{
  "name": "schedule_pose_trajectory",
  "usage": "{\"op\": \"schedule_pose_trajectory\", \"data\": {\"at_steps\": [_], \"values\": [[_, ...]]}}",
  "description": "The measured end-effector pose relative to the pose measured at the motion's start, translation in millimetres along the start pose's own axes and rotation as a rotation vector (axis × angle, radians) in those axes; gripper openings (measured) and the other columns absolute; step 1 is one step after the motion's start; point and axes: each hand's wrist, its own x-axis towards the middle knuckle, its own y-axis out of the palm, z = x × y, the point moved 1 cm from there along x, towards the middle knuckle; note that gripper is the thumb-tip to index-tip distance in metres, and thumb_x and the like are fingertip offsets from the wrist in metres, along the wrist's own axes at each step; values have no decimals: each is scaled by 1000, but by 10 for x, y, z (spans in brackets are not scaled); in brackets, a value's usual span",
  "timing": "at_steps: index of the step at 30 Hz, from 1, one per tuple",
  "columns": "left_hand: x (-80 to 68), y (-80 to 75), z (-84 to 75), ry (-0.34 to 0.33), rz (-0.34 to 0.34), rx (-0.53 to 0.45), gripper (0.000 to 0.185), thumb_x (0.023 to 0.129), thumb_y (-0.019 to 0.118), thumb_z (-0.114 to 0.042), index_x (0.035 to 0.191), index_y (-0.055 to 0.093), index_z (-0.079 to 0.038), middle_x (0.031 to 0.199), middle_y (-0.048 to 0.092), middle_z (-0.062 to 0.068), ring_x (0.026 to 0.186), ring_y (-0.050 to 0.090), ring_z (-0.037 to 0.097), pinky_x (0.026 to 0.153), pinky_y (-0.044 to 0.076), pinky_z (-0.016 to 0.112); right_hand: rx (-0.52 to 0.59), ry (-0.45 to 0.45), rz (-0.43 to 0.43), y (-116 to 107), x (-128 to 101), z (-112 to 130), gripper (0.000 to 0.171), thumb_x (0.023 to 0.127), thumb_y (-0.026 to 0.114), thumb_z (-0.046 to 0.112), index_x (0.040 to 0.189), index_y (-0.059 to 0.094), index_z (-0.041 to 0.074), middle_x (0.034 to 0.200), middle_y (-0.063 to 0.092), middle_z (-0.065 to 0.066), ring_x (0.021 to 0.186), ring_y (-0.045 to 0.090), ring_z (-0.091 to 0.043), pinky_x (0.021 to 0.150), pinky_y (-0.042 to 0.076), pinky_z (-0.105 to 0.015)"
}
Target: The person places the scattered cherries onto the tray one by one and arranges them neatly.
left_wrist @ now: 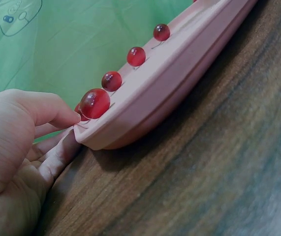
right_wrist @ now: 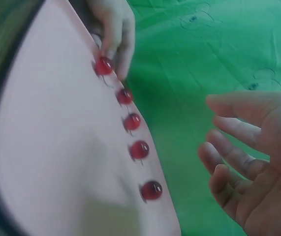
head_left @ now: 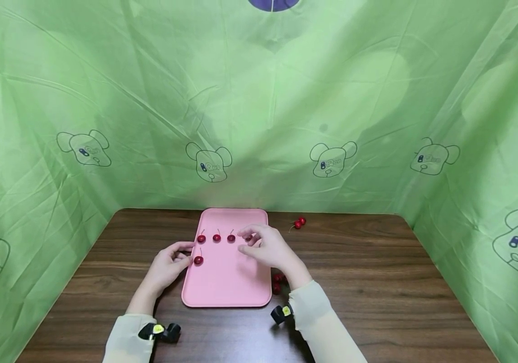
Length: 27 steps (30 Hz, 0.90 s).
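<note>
Sleeves [head_left: 313, 312] and wrist cameras sit closest, low on the dark tabletop [head_left: 377, 292]. Ahead lies a pink tray [head_left: 227, 282] with a low raised rim. Left hand [head_left: 166, 267] rests at the tray's left edge, fingers [left_wrist: 56, 115] curled against the rim and touching a cherry [head_left: 198, 260] that sits just inside it; whether they pinch the fruit or only steady it I cannot tell. Right hand [head_left: 268, 247] hovers over the tray's upper right, fingers [right_wrist: 234, 152] apart and relaxed, holding nothing, just above the last cherry [head_left: 249, 237] of a row [head_left: 216, 237] set across the tray.

To place well, I would judge, each cherry should be lowered until it rests flat before it is let go, since the round fruit could roll, and spacing should match the row. Keeping the left hand on the rim would stop the tray sliding.

Room is good: bare pink below the row, open tabletop to the right. Loose cherries lie by the right rim [head_left: 277, 282] and beyond the far corner [head_left: 299, 223]. Green cloth [head_left: 259, 101] walls three sides.
</note>
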Motion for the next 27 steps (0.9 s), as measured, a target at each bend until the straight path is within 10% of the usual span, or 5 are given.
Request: {"op": "schedule_pose_trajectory", "data": {"at_steps": [8, 27], "values": [[7, 19, 27, -26, -5, 17, 42, 100, 76, -5, 141, 69, 0, 127, 73, 20, 89, 68, 14, 75, 56, 22, -78, -27, -52, -254, -240, -203, 27, 97, 83, 17, 122, 79, 10, 114, 75, -7, 93, 72, -21, 79, 59, -41], [-2, 1, -16, -10, -9, 21, 42, 99, 78, -5, 140, 70, 1, 125, 73, 20, 89, 68, 15, 74, 56, 22, -110, -38, -9, -639, -855, -644, 27, 95, 84, 14, 121, 78, 8, 113, 76, -6, 91, 69, -10, 72, 56, -30]]}}
